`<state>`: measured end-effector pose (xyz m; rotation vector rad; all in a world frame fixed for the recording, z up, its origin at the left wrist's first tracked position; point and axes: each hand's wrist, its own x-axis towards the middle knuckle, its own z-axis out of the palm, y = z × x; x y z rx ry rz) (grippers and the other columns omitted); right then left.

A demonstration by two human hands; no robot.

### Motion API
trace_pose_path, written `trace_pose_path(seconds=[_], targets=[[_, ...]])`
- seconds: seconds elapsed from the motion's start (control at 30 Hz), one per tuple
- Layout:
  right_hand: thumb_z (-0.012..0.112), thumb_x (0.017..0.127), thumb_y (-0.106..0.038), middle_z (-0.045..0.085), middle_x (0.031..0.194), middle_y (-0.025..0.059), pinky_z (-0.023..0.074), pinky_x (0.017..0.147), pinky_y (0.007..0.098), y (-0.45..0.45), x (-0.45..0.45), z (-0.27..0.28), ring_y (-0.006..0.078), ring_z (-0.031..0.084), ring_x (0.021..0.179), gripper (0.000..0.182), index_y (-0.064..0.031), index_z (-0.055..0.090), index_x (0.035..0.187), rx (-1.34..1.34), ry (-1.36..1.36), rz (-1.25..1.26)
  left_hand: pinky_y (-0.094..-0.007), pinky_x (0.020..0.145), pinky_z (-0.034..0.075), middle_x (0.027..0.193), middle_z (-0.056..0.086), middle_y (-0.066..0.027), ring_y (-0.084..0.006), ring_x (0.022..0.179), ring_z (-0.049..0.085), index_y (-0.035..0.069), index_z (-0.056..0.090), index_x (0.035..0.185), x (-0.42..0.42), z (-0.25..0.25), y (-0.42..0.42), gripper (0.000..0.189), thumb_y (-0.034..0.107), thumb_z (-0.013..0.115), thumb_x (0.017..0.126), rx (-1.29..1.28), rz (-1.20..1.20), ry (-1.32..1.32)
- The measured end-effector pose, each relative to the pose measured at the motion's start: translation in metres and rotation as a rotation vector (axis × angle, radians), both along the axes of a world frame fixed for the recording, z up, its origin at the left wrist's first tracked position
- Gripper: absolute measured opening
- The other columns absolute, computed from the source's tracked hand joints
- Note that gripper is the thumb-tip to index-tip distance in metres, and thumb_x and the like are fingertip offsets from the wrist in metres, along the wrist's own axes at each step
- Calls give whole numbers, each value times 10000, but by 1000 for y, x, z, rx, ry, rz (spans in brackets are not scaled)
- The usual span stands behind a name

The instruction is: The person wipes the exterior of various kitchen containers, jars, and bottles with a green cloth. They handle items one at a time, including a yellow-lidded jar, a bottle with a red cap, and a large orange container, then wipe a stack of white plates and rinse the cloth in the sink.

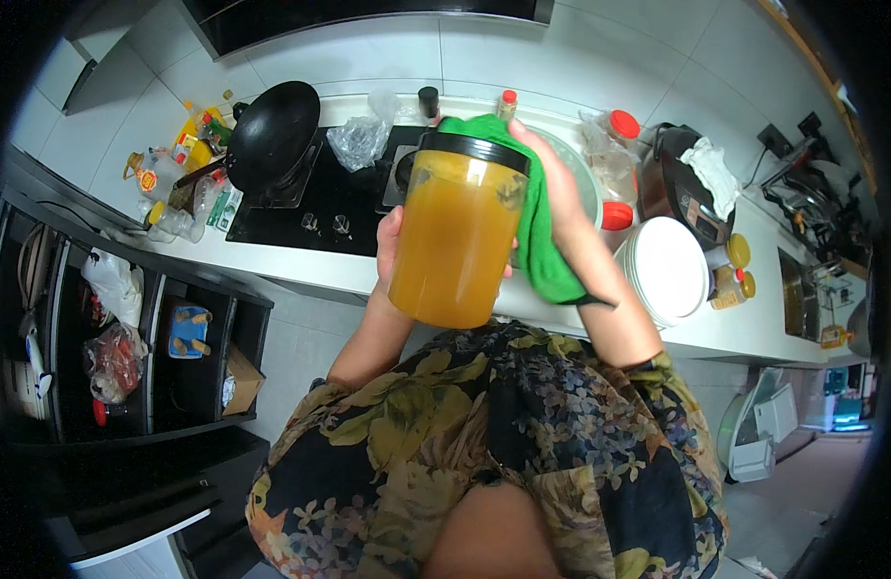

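A clear jar (456,231) full of cloudy amber contents, topped by a black lid (478,150), is held up in front of my body. My left hand (390,242) wraps around its lower part from behind, so most of its fingers are hidden by the jar. In my right hand (550,174) is a green cloth (539,242), pressed against the lid and the jar's right side. The cloth hangs down past my right wrist and covers part of that hand.
Behind the jar lie a black gas hob (301,228), a black wok (273,137) and a crumpled plastic bag (362,137). At right on the white counter stand a stack of white lids or plates (666,268) and a dark rice cooker (681,181). Bottles (159,177) crowd the left corner.
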<state>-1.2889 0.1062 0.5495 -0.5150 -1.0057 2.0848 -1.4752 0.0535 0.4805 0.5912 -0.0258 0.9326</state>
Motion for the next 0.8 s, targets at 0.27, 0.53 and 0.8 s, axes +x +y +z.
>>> trace_pose_path(seconds=[0.27,0.53,0.8], targets=[[313,1048,-393,572,1219,117,414,966,329,-68,-14,-49,186,548,1089,514,17,473,1312,495,-337,-558,-344,969,448,1273,521,-131,-211,1122,555,-3,319,1381,6,12,11,808,432,698,815,306,715,436],[351,1001,-525,501,1382,124,430,1027,422,-65,15,-57,261,519,1229,613,-52,435,1382,-254,348,-174,-333,1062,358,1396,444,-120,-207,1262,465,-34,263,1447,9,14,40,1080,333,865,629,468,209,421],[399,1026,-387,615,1197,111,476,937,356,-75,37,-32,206,582,1121,471,4,546,1243,-41,41,-710,-387,1112,293,1493,295,-172,-257,1365,335,-9,57,1505,67,17,3,1037,223,773,792,778,769,605]])
